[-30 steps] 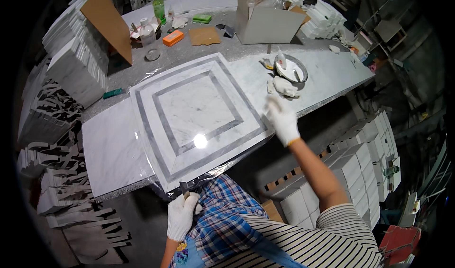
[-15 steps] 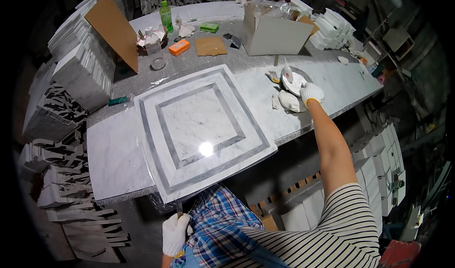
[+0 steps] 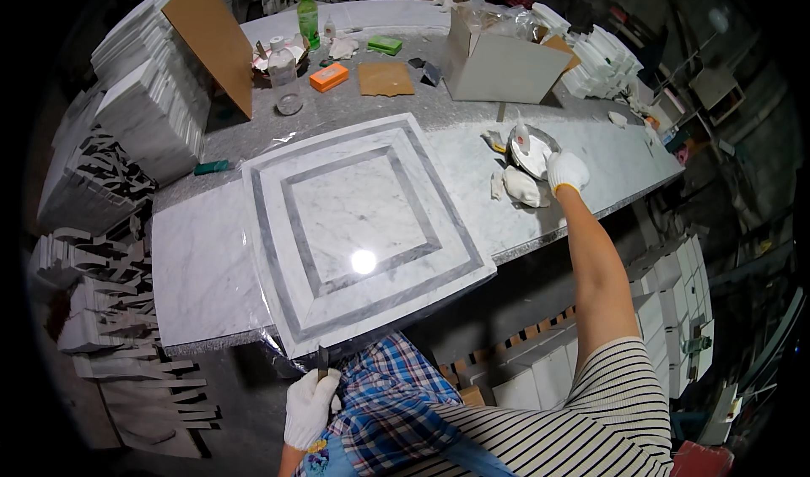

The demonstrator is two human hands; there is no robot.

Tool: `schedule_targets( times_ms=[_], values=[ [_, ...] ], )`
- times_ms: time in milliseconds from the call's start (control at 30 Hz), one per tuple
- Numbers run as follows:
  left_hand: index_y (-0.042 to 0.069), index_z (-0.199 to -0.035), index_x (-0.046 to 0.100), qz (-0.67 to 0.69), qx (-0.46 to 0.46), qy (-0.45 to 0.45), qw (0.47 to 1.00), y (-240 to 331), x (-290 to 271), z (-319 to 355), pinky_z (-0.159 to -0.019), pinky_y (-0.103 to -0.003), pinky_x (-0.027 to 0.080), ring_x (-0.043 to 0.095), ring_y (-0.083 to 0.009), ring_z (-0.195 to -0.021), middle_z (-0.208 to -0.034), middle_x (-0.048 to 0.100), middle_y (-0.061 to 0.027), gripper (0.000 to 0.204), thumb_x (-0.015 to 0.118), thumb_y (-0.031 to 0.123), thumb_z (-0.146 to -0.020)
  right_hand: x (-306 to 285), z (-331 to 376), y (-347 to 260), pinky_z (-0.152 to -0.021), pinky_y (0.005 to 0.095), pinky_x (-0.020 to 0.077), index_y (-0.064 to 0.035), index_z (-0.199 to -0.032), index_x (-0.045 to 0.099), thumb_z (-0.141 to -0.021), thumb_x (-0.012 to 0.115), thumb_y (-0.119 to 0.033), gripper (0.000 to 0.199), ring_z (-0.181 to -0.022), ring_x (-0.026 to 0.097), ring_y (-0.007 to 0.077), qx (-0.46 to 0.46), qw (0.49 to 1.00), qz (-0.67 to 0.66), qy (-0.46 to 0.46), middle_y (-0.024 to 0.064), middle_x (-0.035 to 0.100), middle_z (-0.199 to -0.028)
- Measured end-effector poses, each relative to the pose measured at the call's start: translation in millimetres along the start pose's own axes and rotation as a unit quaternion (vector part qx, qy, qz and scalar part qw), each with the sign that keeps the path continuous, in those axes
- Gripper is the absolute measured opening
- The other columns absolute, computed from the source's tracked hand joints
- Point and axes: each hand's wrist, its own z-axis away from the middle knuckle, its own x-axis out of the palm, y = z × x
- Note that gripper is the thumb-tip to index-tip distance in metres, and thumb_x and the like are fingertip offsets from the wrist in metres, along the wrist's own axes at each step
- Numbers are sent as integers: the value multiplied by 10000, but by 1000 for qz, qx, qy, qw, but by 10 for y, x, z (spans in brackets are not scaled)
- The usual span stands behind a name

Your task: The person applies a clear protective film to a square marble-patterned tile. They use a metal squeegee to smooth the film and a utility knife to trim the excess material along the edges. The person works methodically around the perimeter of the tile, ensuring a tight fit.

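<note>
A square marble panel [image 3: 361, 203] with two grey inlaid borders lies on the worktable, its near corner over the front edge. Below that corner my left hand [image 3: 310, 408], in a white knitted glove, is closed round a narrow flat metal blade [image 3: 322, 360] pointing up. To the right, my gloved right hand [image 3: 569, 171] grips the near rim of a round metal bowl [image 3: 542, 143], its fingertips partly hidden. White paste is in the bowl, along with a small white squeeze bottle [image 3: 522, 138]. A crumpled white cloth [image 3: 525, 188] lies just in front of it.
Stacked marble pieces [image 3: 152, 110] and a brown board [image 3: 211, 46] stand at left. Farther back are a clear bottle [image 3: 285, 80], a green bottle [image 3: 309, 23], an orange box [image 3: 329, 78] and a white carton [image 3: 502, 63]. White slabs [image 3: 540, 392] stand below the table's front edge.
The whole view has shifted slightly. My left hand with the blade has risen a little toward the panel's corner. My right hand stays at the bowl's rim.
</note>
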Motion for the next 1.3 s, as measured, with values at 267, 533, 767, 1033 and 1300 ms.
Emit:
schedule_targets(
  times_ms=[267,533,767,1033,1300],
  values=[
    [-62,-1058,705,4,-2,-31,1000,203,12,42,-543,-273,412,545,-102,-563,-642,606,-46,335,594,251,-1010,-36,1238,-216,-739,400,556,-10,-1170,632,-1033,513,-264,312,-815,730,268,-195,901,-387,-14,183,740,-882],
    [-14,-856,688,82,-25,-25,996,222,-47,-35,-513,-270,423,540,-115,-514,-599,612,-52,297,623,245,-986,-620,4074,-827,-682,381,554,-93,-1260,675,-964,687,-185,310,-759,710,304,-524,733,-417,-120,141,724,-847],
    [-32,-901,687,72,-20,0,997,-37,-258,215,-497,-275,391,487,-105,-497,-571,562,-40,314,581,247,-999,-566,4852,-1122,-517,396,465,-136,-1113,669,-889,677,-221,240,-578,602,230,-684,654,-323,-8,31,577,-632],
    [-43,-896,685,45,-9,28,999,-143,-389,524,-529,-259,383,484,-81,-535,-597,561,-28,325,568,246,-989,-401,4973,-1197,-540,437,500,-112,-1026,660,-957,635,-225,135,-584,664,305,-676,672,-285,-104,101,632,-631],
    [106,-943,725,-467,73,257,843,-449,-368,402,-748,-467,512,712,-347,-790,-829,741,-148,254,632,338,-982,-657,4995,-1272,-552,408,495,-134,-1047,697,-945,683,-244,151,-601,642,273,-641,674,-362,-53,76,636,-658]
  ],
)
